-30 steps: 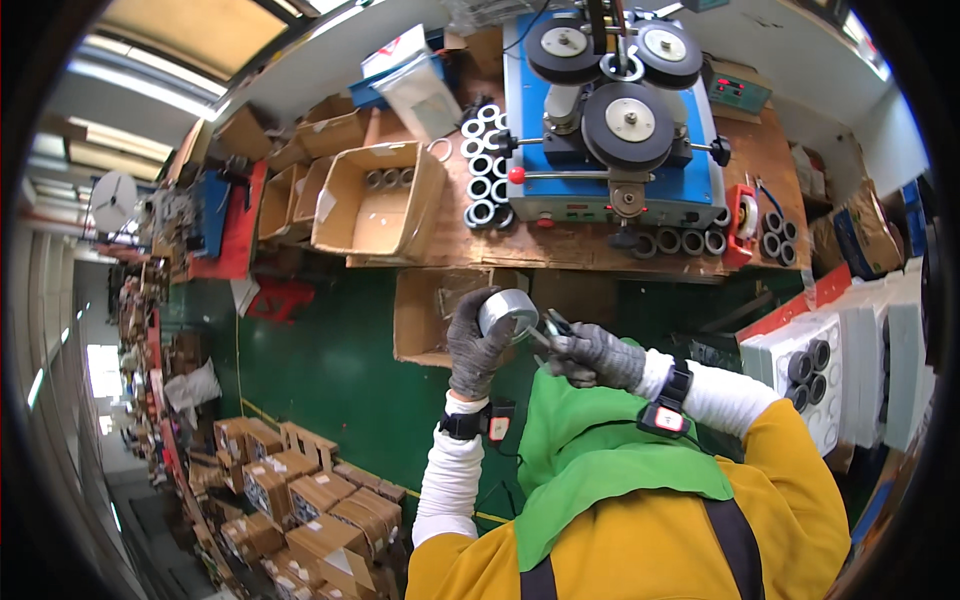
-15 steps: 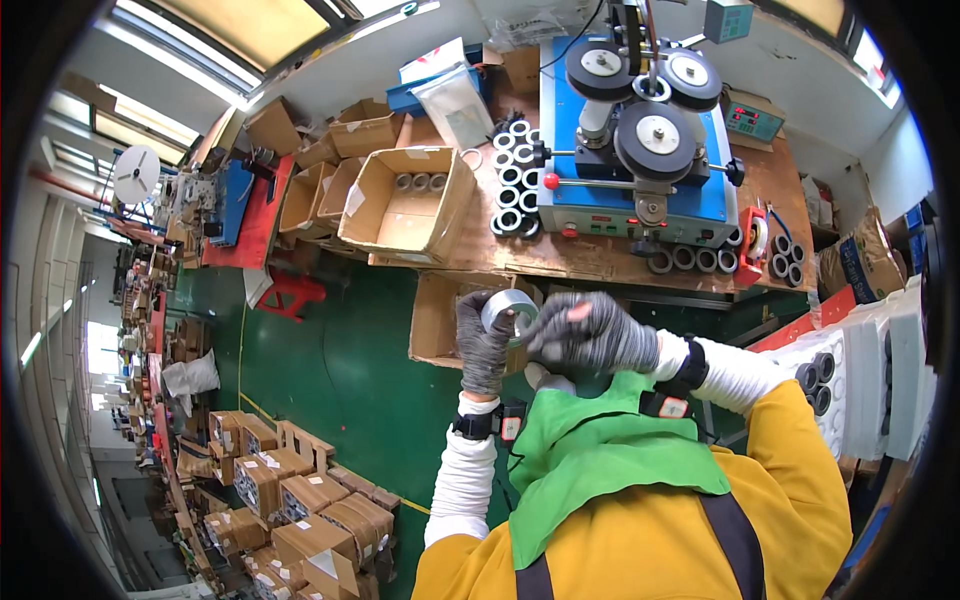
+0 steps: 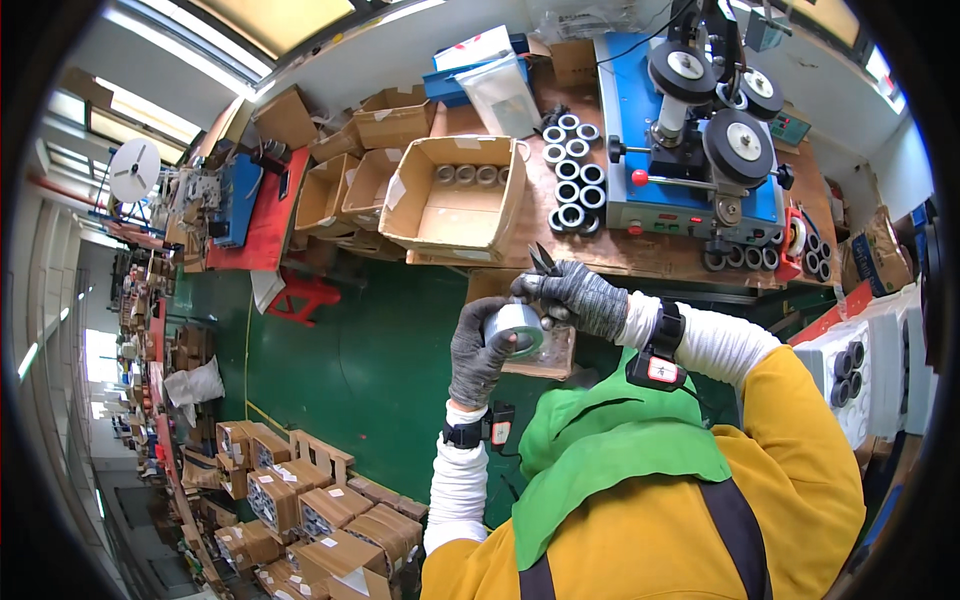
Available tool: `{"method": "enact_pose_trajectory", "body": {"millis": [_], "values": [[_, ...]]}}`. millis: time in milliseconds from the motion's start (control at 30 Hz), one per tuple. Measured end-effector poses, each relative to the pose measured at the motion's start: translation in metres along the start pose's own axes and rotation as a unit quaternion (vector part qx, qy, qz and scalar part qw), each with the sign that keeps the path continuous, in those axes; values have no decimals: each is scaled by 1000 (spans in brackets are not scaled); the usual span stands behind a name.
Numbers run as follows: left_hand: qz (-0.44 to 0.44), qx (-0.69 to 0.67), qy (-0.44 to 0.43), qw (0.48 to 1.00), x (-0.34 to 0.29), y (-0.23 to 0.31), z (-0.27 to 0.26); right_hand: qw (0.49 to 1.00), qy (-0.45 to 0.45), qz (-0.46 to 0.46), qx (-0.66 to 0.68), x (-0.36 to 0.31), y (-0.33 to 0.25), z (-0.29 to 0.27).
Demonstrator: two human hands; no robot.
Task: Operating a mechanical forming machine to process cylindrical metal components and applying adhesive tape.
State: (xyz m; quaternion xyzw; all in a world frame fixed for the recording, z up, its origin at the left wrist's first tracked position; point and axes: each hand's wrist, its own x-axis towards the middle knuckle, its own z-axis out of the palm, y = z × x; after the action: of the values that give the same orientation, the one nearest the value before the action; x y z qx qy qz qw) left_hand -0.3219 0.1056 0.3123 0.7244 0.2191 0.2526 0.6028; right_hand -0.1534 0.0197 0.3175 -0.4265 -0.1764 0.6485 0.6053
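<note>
In front of my body, my left hand (image 3: 480, 350), in a grey glove, is closed around a silvery-grey ring (image 3: 513, 322) that looks like a short metal sleeve or tape roll. My gloved right hand (image 3: 585, 298) is just above and right of the ring, fingers curled. Out of it sticks a dark two-pointed tool (image 3: 542, 259), like snips or scissors, with its tips up and away from the ring. The tool's handles are hidden inside the hand. Beneath both hands is an open cardboard box (image 3: 548, 362), partly covered by them.
Across the bench (image 3: 570, 260) stand a cardboard box (image 3: 450, 240) with several rings inside, rows of black-and-white rings (image 3: 570, 190), and a blue machine (image 3: 640, 130) with black wheels. A red tape dispenser (image 3: 792, 245) sits at right. Stacked cartons (image 3: 330, 505) and a red stool (image 3: 300, 295) are on the floor.
The view has turned, so the bench appears farther right. My right hand has moved from beside the ring to above it, and pointed tool tips now show. My left hand still holds the ring.
</note>
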Motion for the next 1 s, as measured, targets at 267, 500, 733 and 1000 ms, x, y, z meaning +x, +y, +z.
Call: {"method": "enact_pose_trajectory", "body": {"millis": [267,500,733,1000], "values": [[87,-148,205,964,16,-24,-28,991,-3,-96,98,56,2,26],[40,-203,266,941,30,-9,-31,988,30,-134,-65,80,-6,50],[-29,-116,326,938,42,10,-52,989,12,-141,-34,100,-16,85],[10,7,400,916,48,70,-82,971,-197,-129,-50,103,-60,85]]}}
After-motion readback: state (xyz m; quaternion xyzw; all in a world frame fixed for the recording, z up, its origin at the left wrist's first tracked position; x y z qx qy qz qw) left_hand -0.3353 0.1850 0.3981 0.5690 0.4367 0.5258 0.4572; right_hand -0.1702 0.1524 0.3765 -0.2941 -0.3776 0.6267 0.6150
